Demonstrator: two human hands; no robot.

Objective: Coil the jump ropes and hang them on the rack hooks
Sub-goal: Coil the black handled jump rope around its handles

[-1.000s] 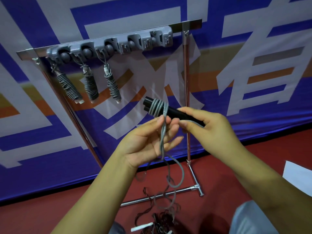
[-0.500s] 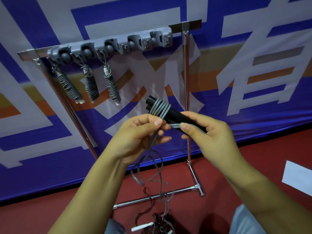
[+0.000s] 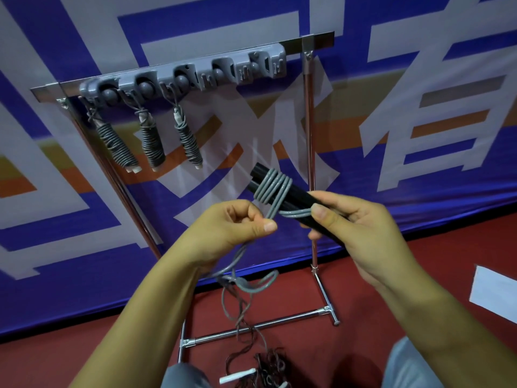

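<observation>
Fourth rope, another wrap going on

Behind, the rack (image 3: 309, 152) carries three coiled ropes (image 3: 152, 144) upper left; at centre my right hand (image 3: 361, 233) grips the black handles (image 3: 296, 196) while my left hand (image 3: 237, 228), now lower, pinches the grey cord (image 3: 272, 189) taut, coil one turn thicker.

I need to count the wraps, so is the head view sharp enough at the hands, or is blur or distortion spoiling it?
Head view: grey cord wraps on the black handles read crisply, both hands in focus; wide-angle bending bows the rack bar; the banner's left edge is smeared; no glare on the coil.
</observation>
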